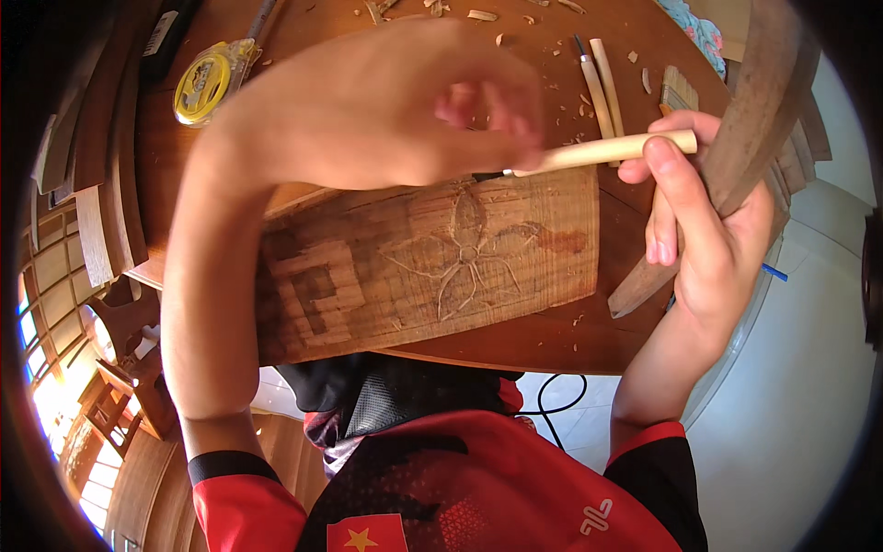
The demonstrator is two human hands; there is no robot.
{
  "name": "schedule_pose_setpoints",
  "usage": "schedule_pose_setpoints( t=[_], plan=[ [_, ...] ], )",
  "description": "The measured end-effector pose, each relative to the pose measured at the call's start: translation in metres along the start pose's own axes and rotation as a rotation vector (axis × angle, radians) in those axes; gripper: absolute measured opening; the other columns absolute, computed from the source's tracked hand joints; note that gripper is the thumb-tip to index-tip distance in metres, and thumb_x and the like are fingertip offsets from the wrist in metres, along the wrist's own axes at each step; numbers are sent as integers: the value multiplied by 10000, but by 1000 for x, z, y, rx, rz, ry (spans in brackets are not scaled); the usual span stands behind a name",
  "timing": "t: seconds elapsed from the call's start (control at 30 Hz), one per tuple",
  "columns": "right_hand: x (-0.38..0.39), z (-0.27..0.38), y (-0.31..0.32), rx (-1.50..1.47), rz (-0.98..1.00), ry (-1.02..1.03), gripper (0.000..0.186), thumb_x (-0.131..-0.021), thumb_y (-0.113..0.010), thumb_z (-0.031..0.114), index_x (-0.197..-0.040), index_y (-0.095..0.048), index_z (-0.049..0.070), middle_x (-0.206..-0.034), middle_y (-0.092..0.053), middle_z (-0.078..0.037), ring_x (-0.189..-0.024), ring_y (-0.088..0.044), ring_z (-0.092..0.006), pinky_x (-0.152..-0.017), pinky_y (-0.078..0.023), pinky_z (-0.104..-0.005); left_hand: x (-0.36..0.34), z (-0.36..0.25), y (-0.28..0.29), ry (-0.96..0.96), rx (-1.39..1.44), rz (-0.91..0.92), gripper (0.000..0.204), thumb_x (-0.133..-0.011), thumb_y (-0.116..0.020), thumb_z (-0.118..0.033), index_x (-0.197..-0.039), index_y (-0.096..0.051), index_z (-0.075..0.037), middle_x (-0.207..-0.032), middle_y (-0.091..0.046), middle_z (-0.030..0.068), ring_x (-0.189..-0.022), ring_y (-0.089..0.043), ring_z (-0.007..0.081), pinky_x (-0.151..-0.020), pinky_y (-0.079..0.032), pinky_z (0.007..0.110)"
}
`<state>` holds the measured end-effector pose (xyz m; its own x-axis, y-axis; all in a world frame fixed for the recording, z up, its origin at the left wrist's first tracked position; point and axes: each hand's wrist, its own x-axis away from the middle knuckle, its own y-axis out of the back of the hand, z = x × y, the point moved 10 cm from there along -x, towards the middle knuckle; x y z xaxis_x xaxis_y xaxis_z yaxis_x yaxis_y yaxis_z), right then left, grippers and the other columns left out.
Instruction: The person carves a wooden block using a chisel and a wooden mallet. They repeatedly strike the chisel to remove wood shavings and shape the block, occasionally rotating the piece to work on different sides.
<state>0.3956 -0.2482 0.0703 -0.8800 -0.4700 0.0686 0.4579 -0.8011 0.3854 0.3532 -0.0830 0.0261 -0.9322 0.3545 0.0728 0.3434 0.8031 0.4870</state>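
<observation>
A carved wooden board lies before me, bearing a cut flower outline and a recessed letter-like shape. My right hand pinches the pale handle of a carving chisel between thumb and fingers, near its butt end. A thick wooden stick also runs through that hand, slanting down towards the table. Over the board's far edge, my left hand is bent inwards with curled fingers beside the chisel's metal end. Motion smears those fingers, so whether they grip it is unclear. The chisel's tip is hidden.
Two more pale-handled carving tools lie beyond the board, near a flat brush. A yellow tape measure rests at far left. Wood shavings are scattered over the brown table, whose near edge curves close to my body.
</observation>
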Motion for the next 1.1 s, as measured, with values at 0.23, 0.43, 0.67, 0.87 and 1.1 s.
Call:
schedule_pose_setpoints(
  t=[0.23, 0.43, 0.67, 0.87, 1.1],
  plan=[
    [-1, -5, 5, 1, 20, -1, 271, -1018, -601, 100, -1219, -592, -83, -790, -701, -168, -401, -416, -46, -386, -358, -209, 12, 18, -11, 130, -90, 207, 252, -811, -843, -220, -915, -661, -79, -832, -656, 16, -812, -636, 167, -734, -511, 326],
    [7, -8, 4, -13, 21, -35, 288, -1020, -587, 102, -1232, -570, -92, -794, -700, -173, -396, -417, -52, -386, -365, -211, 11, 12, -10, 147, -104, 193, 180, -825, -785, -183, -911, -663, -81, -809, -657, 29, -780, -640, 178, -717, -522, 332],
    [12, 10, -9, 88, 57, 65, 249, -1000, -607, 51, -1220, -587, -65, -904, -728, -175, -455, -445, -26, -428, -370, -196, 14, 26, 7, 138, -17, 136, 175, -834, -665, -141, -981, -731, -71, -876, -727, 57, -838, -695, 196, -768, -542, 341],
    [13, 16, -8, 73, 104, 133, 146, -902, -714, -47, -1048, -705, -43, -881, -721, -55, -708, -569, -38, -646, -440, -203, 25, 4, 26, 80, -4, 256, 297, -988, -535, -224, -1131, -742, -66, -1125, -754, 106, -1079, -704, 237, -992, -540, 403],
    [20, 39, -12, 405, 194, 226, 187, -943, -659, -58, -1128, -664, -39, -887, -686, -54, -614, -511, -28, -532, -370, -195, 29, -9, 23, -32, 18, 284, 303, -978, -575, -240, -1167, -741, -71, -1188, -734, 111, -1146, -675, 265, -1006, -519, 405]
  ],
)
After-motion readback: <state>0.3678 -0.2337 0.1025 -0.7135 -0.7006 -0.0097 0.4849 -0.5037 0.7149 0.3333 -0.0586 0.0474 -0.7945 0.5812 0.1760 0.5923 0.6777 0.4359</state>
